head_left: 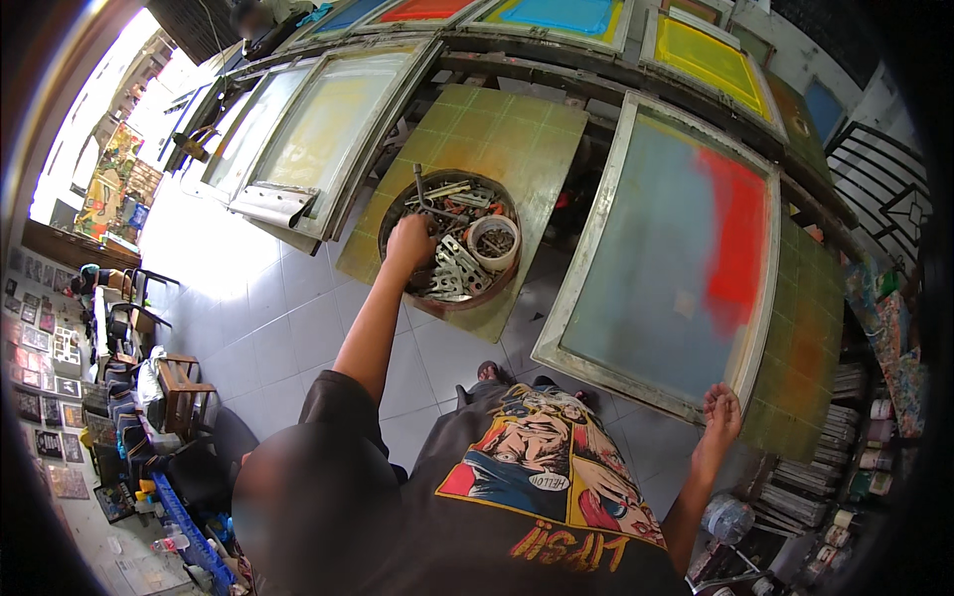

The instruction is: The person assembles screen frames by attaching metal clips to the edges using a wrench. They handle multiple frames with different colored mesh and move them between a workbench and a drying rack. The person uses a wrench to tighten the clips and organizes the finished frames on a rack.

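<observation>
My left hand (410, 241) reaches into a round tray (509, 281) of loose hardware, its fingers curled and partly hidden. Whatever they hold is hard to see. A bent metal wrench (420, 189) rises right beside it. Perforated silver metal brackets (455, 268) lie heaped in the tray, and a white round tub (494, 242) of small screws stands among them. My right hand (722, 407) is at the near right corner of a framed printing screen (656, 238) smeared with red ink. Its fingers are bent inward; what is in them, if anything, is too small to name.
The tray rests on a greenish board (497, 129). More framed screens (338, 109) line the racks, including a yellow one (708, 68). At lower right stand a clear plastic bottle (728, 519) and several paint jars (874, 459). A wooden stool (184, 392) is at left on the tiled floor (268, 328).
</observation>
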`<state>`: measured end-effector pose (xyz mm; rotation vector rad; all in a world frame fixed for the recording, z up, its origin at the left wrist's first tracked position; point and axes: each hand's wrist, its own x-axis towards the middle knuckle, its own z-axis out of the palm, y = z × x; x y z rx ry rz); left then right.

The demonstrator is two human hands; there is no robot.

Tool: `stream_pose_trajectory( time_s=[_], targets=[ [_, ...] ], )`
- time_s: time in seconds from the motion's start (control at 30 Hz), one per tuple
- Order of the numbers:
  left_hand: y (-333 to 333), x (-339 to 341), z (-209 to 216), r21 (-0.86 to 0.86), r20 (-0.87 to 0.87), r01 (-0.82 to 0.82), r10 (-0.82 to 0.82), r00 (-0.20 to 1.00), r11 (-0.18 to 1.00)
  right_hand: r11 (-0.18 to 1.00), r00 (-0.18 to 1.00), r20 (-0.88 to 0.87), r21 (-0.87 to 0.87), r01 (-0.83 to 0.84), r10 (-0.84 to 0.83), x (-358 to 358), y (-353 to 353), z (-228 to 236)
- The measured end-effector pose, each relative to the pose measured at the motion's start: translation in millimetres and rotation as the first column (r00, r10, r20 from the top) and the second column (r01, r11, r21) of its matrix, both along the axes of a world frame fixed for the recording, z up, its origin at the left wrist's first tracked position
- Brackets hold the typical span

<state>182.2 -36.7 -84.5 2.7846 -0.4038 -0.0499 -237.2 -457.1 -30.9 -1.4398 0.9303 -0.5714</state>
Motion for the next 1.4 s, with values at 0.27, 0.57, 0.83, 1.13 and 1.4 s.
stream_pose_trajectory(
  time_s=[0.27, 0.57, 0.83, 1.13, 1.4],
  targets=[
    [12.8, -7.3, 16.2, -0.276, 0.036, -0.074, 0.087, 0.996, 0.958, 1.000, 1.000, 0.019, -0.013, 0.000, 0.000, -27.1, -58.6, -14.5],
    [21.5, -17.5, 30.8, -0.787, -0.479, -0.582, 0.394, 0.785, 0.203, 0.997, 0.996, -0.062, -0.048, 0.055, -0.058, -50.1, -96.9, -22.7],
    [41.8, -39.5, 6.5, -0.313, 0.110, -0.368, 0.418, 0.902, 0.876, 0.993, 0.982, -0.191, -0.113, -0.020, -0.002, -40.5, -91.9, -20.9],
    [36.5, -55.4, 34.1, -0.286, 0.336, -0.242, 0.334, 0.881, 0.927, 0.931, 0.921, -0.383, -0.359, -0.071, -0.077, -36.3, -99.2, -54.4],
    [-92.9, -159.2, 35.8, -0.440, 0.144, 0.089, -0.028, 0.989, 0.894, 0.816, 0.843, -0.532, -0.518, -0.255, -0.075, -48.7, -142.9, -94.2]
  ],
)
